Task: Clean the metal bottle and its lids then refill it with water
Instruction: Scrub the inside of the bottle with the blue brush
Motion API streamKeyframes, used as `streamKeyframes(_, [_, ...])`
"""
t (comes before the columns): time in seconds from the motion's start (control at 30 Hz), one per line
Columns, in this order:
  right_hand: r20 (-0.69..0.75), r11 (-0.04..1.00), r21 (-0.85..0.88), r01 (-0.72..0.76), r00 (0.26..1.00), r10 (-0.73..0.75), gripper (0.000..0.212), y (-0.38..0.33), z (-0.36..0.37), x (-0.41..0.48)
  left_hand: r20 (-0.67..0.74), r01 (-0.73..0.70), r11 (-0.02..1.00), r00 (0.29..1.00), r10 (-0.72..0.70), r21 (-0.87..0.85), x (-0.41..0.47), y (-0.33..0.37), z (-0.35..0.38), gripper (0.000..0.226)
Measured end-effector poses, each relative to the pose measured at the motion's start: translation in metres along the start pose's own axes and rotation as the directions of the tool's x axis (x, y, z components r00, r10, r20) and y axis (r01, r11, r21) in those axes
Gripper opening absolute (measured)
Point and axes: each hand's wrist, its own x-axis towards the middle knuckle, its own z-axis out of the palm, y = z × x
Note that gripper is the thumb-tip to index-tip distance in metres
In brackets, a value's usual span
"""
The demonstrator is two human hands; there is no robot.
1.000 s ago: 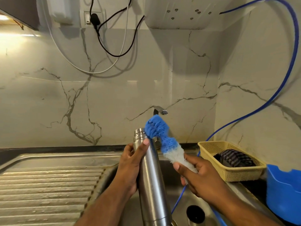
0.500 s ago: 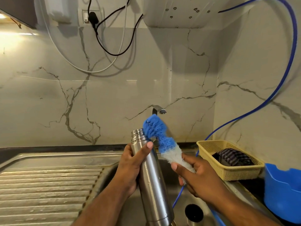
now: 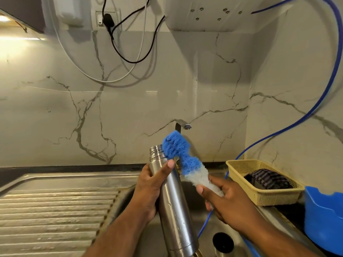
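A tall steel bottle (image 3: 174, 204) with an open threaded mouth is held tilted over the sink basin. My left hand (image 3: 150, 188) grips its upper body, thumb across the front. My right hand (image 3: 228, 201) grips the white lower end of a bottle brush (image 3: 182, 156). The brush's blue bristle head leans against the right side of the bottle's mouth, outside it. A black lid (image 3: 222, 242) stands in the basin below my right forearm.
The steel sink (image 3: 61, 212) has a ribbed drainboard on the left. A tap (image 3: 182, 125) juts from the marble wall behind the brush. A yellow basket (image 3: 239, 169) with dark cloth and a blue tub (image 3: 323, 219) sit on the right. A blue hose (image 3: 315, 106) runs down into the basin.
The bottle and brush have stayed together with only slight shifts; the brush head has come closer against the bottle's mouth. Both grips are unchanged.
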Motion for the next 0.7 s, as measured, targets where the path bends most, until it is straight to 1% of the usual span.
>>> streamKeyframes(0.07, [-0.020,1.000,0.012,-0.012,1.000,0.012,0.018,-0.001,0.000,0.000,-0.004,-0.001,1.000,1.000,0.001,-0.006,0.000,0.000,0.001,0.076])
streamKeyframes(0.17, [-0.008,0.999,0.036,-0.003,1.000,0.004,0.015,-0.003,0.000,-0.001,-0.005,-0.035,0.999,0.999,0.035,-0.008,-0.002,0.004,0.002,0.054])
streamKeyframes(0.23, [-0.013,1.000,-0.005,0.002,1.000,-0.002,0.012,-0.004,0.000,-0.001,0.015,-0.052,0.999,0.999,0.052,-0.003,-0.002,0.003,0.002,0.045])
streamKeyframes(0.3, [-0.021,0.998,-0.060,0.002,1.000,-0.003,0.009,-0.004,0.000,0.000,-0.005,-0.054,0.998,0.999,0.054,0.025,-0.003,0.003,0.002,0.041])
streamKeyframes(0.37, [-0.028,0.990,-0.140,0.003,1.000,-0.007,0.009,-0.004,-0.004,0.000,-0.068,-0.044,0.998,0.997,0.047,0.037,-0.002,0.004,0.002,0.039])
streamKeyframes(0.43, [-0.043,0.966,-0.258,0.009,0.999,-0.021,0.016,-0.005,-0.010,0.001,-0.123,-0.078,0.996,0.989,0.083,0.044,-0.002,0.009,0.001,0.044])
streamKeyframes(0.47, [-0.051,0.940,-0.341,0.015,0.998,-0.035,0.025,-0.004,-0.014,0.001,-0.144,-0.119,0.988,0.981,0.132,0.098,0.000,0.011,-0.001,0.052])
streamKeyframes(0.5, [-0.059,0.902,-0.430,0.024,0.997,-0.055,0.035,-0.003,-0.016,0.001,-0.145,-0.163,0.968,0.971,0.192,0.191,0.001,0.012,-0.002,0.061])
streamKeyframes(0.57, [-0.070,0.824,-0.565,0.041,0.993,-0.098,0.046,-0.003,-0.021,0.002,-0.072,-0.222,0.881,0.959,0.275,0.417,0.002,0.011,-0.005,0.071])
streamKeyframes(0.63, [-0.084,0.722,-0.689,0.061,0.983,-0.163,0.047,-0.008,-0.024,0.001,0.027,-0.240,0.761,0.959,0.281,0.603,0.002,0.004,-0.005,0.076])
streamKeyframes(0.7, [-0.049,0.581,-0.809,0.092,0.974,-0.223,0.047,-0.015,-0.027,0.001,0.122,-0.281,0.674,0.954,0.274,0.684,0.001,-0.005,0.000,0.086])
